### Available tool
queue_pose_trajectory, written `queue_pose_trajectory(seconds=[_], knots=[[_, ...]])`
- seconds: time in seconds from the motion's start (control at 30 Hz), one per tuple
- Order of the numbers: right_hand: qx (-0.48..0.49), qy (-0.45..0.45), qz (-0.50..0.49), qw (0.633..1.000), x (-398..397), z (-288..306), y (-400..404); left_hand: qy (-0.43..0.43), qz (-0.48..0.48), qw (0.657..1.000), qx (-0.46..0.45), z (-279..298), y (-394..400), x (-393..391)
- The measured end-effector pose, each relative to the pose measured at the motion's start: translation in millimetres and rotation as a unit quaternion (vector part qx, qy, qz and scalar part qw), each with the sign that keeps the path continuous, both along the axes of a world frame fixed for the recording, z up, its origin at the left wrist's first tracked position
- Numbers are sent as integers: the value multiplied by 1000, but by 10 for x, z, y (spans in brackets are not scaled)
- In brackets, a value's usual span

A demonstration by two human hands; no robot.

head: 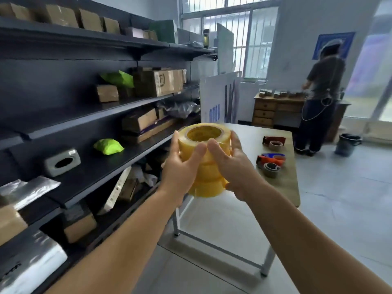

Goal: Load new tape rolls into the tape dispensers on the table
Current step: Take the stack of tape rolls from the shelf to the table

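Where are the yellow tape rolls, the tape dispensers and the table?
yellow tape rolls (203, 135): head view, top roll's rim.
tape dispensers (271, 160): head view, orange body of the nearer one.
table (282, 185): head view, bare top near the right edge.

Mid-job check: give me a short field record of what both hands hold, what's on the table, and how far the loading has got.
held item: stack of yellow tape rolls, upright
left hand: grips the stack's left side
right hand: grips the stack's right side
table: white-topped table, beyond the stack
dispensers: red tape dispenser far; orange and blue tape dispenser near
loading: not yet begun
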State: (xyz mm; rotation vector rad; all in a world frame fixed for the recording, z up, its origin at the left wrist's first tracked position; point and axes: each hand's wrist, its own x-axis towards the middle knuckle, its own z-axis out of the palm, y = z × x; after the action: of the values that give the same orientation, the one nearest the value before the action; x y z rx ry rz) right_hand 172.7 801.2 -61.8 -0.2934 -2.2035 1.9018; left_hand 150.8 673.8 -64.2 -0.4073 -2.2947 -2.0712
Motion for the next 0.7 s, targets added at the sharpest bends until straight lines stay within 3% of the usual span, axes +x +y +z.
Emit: queue_pose_trajectory(seconds=[0.43,0.7], knots=[[35,-5,-227,973,1123,-286,900,-29,-245,969,4,-303,1181,531],[-7,-10,-311,950,1825,-381,1591,-58,-343,938,8,-396,2043,1048]])
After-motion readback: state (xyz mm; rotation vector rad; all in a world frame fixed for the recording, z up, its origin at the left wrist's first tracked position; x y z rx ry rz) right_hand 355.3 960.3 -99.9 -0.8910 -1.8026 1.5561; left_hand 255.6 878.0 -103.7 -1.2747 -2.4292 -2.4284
